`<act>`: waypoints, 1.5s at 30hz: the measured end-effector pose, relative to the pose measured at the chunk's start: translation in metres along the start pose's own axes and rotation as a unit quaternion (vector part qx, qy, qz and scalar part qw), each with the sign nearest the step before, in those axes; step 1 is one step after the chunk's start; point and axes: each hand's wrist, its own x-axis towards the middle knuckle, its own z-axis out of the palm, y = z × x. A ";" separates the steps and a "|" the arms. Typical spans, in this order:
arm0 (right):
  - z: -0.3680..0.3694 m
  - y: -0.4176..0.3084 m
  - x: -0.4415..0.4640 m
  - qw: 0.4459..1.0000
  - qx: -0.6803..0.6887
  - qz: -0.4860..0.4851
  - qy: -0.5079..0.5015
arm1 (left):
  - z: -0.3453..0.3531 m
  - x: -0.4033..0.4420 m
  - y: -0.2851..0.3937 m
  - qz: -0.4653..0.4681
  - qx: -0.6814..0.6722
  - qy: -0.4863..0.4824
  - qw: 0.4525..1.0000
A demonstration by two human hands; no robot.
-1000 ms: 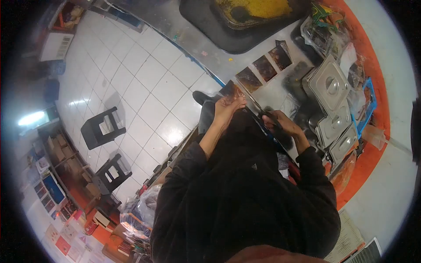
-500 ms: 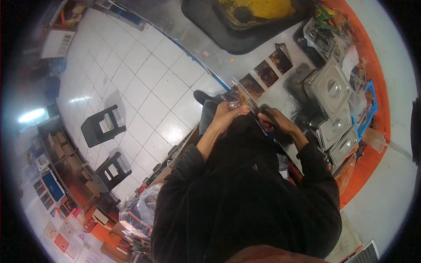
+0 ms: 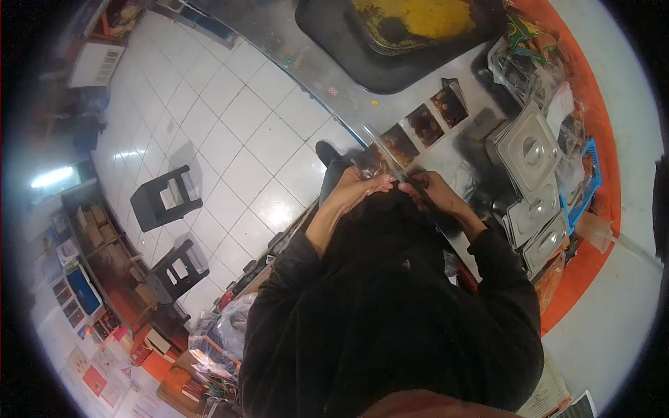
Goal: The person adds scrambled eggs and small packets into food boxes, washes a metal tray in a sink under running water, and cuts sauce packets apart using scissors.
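Note:
My left hand (image 3: 354, 192) is closed on the near end of a row of clear plastic sachets of dark brown sauce, pinching the end sachet (image 3: 371, 160) at the counter's edge. In my right hand (image 3: 440, 196) is a pair of scissors (image 3: 394, 164), dark at the handle, its long metal blades pointing away from me across the end sachet. The fingertips of both hands are close together. Farther along the row, more sauce sachets (image 3: 424, 125) lie flat on the metal counter (image 3: 334, 111). How far the blades have closed is hard to make out.
A black tray (image 3: 327, 42) with yellow residue stands at the far end of the counter. Metal container lids (image 3: 533, 150) and a blue basket (image 3: 589, 177) are on the right. Black stools (image 3: 167, 198) stand on the tiled floor at left.
My hands have come closer together, the left shifting slightly right and the right slightly left. The scissors have moved a little with my right hand, and the view has shifted slightly.

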 end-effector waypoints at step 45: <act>0.038 -0.088 -0.009 0.935 0.222 -0.100 0.259 | -0.118 0.095 0.324 0.188 0.574 0.054 0.795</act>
